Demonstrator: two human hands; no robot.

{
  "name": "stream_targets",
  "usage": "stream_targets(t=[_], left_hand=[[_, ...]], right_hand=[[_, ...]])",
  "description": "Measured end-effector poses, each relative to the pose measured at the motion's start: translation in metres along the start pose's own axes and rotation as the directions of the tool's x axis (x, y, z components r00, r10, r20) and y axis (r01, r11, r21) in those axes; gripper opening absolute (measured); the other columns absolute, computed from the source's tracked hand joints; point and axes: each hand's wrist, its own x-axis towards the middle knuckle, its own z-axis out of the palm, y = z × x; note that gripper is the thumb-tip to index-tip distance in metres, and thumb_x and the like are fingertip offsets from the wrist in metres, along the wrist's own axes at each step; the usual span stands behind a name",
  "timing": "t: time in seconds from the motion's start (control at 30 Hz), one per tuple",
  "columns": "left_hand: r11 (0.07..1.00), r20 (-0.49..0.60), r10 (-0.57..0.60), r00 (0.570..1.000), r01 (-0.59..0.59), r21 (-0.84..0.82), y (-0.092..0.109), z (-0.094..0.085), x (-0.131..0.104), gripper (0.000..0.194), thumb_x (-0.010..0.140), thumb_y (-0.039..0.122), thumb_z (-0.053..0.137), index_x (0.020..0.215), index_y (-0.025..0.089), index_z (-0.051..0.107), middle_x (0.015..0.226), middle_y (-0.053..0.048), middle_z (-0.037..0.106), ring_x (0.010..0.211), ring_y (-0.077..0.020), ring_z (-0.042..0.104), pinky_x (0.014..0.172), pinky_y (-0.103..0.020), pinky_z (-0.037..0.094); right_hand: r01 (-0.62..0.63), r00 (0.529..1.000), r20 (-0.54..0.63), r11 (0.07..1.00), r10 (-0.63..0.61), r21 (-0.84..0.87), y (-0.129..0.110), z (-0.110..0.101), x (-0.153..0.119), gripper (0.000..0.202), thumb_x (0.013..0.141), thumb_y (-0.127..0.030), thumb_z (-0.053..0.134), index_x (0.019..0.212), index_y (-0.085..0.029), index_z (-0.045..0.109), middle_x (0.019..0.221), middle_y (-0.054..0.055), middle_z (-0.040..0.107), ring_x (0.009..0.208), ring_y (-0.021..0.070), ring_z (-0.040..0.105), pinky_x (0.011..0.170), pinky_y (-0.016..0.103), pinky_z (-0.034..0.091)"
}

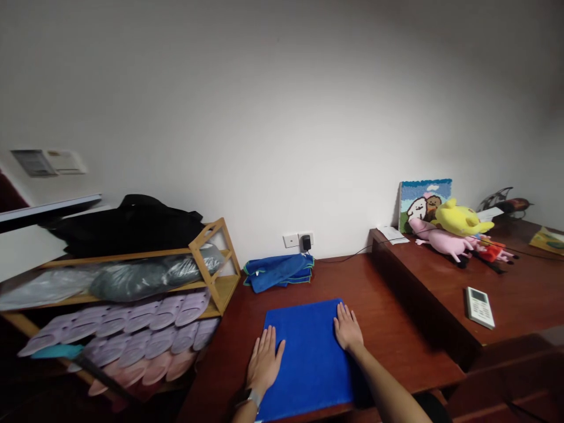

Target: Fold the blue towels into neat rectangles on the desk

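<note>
A blue cloth (311, 358) lies spread flat on the reddish-brown table (388, 317), its near edge close to the table's front. My left hand (264, 359) rests palm down over the cloth's left edge, fingers stretched out and pointing away from me. On the opposite side, my right hand (348, 329) lies flat near the far right corner of the cloth, fingers extended. Neither hand grips anything. Behind the spread cloth, against the wall, sits a pile of folded blue cloths (279, 271) with green edging.
To the left stands a wooden rack (224, 288) holding several clogs (158, 311) and plastic-wrapped items. A higher surface on the right bears plush toys (460, 220), a picture (423, 200) and a white remote control (480, 306). A black plug (306, 241) sits in the wall socket.
</note>
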Motion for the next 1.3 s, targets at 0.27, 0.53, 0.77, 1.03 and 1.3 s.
stream_targets(t=[0.27,0.53,0.77,1.03,1.3], left_hand=[[0.944,-0.007,0.306,0.952,-0.305,-0.123,0.118,-0.013,0.029,0.071,0.107,0.055,0.015,0.162,0.013,0.030,0.169,-0.008,0.030,0.158,-0.0226,0.026,0.131,-0.045,0.024],[0.943,0.088,0.308,0.947,-0.291,-0.161,0.154,0.009,0.040,0.073,0.106,0.060,0.015,0.163,0.017,0.030,0.169,-0.008,0.029,0.158,-0.0244,0.025,0.131,-0.048,0.023],[0.999,0.105,0.006,0.994,-0.001,-0.050,0.020,-0.006,0.035,0.077,0.105,0.059,0.016,0.163,0.011,0.028,0.170,-0.010,0.022,0.159,-0.0252,0.020,0.131,-0.048,0.019],[0.999,0.065,-0.019,0.998,0.022,-0.044,-0.011,-0.001,0.030,0.080,0.104,0.061,0.017,0.163,0.008,0.025,0.171,-0.010,0.019,0.159,-0.0252,0.018,0.131,-0.046,0.020],[0.999,-0.013,-0.004,1.000,0.003,-0.041,-0.014,0.008,0.029,0.073,0.104,0.058,0.021,0.162,0.014,0.034,0.169,-0.010,0.030,0.157,-0.0257,0.028,0.128,-0.049,0.028]], right_hand=[[0.008,1.000,-0.017,1.000,-0.008,0.010,0.001,0.001,0.000,0.068,0.104,-0.039,0.014,0.164,-0.008,0.020,0.172,0.004,0.015,0.161,0.0198,0.011,0.131,0.040,0.008],[0.032,0.999,-0.030,0.999,-0.033,-0.032,0.002,0.003,0.000,0.067,0.103,-0.035,0.016,0.164,-0.008,0.024,0.171,0.006,0.018,0.160,0.0217,0.013,0.130,0.042,0.011],[0.007,0.999,-0.042,1.000,-0.008,-0.011,0.000,0.001,-0.002,0.068,0.103,-0.038,0.015,0.164,-0.008,0.024,0.171,0.005,0.019,0.160,0.0215,0.016,0.131,0.043,0.013],[-0.017,1.000,-0.012,1.000,0.017,-0.010,-0.001,-0.006,0.004,0.068,0.102,-0.039,0.018,0.164,-0.012,0.025,0.172,0.003,0.021,0.159,0.0205,0.019,0.130,0.041,0.013],[-0.029,1.000,-0.009,0.999,0.029,-0.014,-0.001,-0.007,0.028,0.069,0.103,-0.043,0.017,0.165,-0.012,0.019,0.173,0.003,0.016,0.161,0.0211,0.012,0.131,0.042,0.008]])
